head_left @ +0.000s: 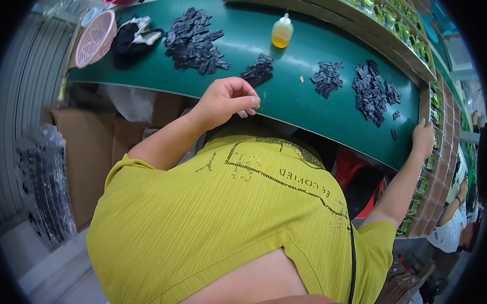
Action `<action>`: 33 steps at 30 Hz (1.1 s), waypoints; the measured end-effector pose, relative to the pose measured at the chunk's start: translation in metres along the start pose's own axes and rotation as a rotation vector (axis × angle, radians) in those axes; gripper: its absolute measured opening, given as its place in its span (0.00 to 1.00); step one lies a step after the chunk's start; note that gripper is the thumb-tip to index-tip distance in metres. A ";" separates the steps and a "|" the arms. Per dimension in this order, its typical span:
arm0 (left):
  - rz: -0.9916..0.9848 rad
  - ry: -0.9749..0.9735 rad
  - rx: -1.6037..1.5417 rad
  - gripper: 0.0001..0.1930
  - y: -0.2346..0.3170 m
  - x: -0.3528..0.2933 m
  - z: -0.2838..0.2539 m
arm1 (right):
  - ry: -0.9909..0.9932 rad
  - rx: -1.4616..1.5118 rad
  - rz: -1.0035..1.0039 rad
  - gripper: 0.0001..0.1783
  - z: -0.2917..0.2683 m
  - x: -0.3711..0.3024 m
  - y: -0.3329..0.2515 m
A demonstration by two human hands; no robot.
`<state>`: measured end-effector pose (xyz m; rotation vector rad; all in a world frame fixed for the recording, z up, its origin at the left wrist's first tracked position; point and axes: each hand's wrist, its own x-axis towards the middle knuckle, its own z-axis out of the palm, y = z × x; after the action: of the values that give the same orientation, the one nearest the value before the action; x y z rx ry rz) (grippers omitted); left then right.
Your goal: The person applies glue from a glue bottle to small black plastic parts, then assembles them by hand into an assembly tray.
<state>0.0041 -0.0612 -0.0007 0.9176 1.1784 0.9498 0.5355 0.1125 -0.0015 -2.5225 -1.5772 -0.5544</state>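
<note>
My left hand is raised over the near edge of the green table, its fingers curled and the thumb pressed toward the index finger. A small whitish patch shows at its fingertips; whether it is a finger wrap or something held I cannot make out. Just beyond lies a small pile of flat black plastic-looking pieces. At the table's right end my right hand grips the side of a divided cardboard tray with green clear items in some compartments. A larger black heap lies left of that hand.
More black pieces form a big heap at the left and a smaller pile. A bottle of amber liquid stands toward the back. Pink basket and dark cloth sit far left. Another person is at the right.
</note>
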 end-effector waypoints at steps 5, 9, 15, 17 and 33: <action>-0.072 -0.055 -0.030 0.06 -0.012 -0.024 -0.015 | 0.357 0.094 -0.228 0.26 -0.026 -0.019 -0.023; -0.212 -0.044 -0.094 0.09 -0.035 -0.035 -0.026 | -0.074 1.054 -0.507 0.17 -0.097 -0.125 -0.136; -0.412 0.051 -0.546 0.15 -0.095 -0.012 -0.035 | -0.345 1.090 -1.143 0.21 -0.108 -0.200 -0.248; -0.419 0.088 -0.758 0.23 -0.088 -0.006 -0.018 | -0.284 1.015 -1.145 0.24 -0.098 -0.208 -0.272; -0.176 -0.254 -1.354 0.23 -0.080 -0.008 0.004 | -0.376 0.844 -1.446 0.33 -0.123 -0.265 -0.271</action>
<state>0.0165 -0.0962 -0.0725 -0.1697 0.2026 1.1498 0.1608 -0.0242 -0.0102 -0.6381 -2.7328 0.5045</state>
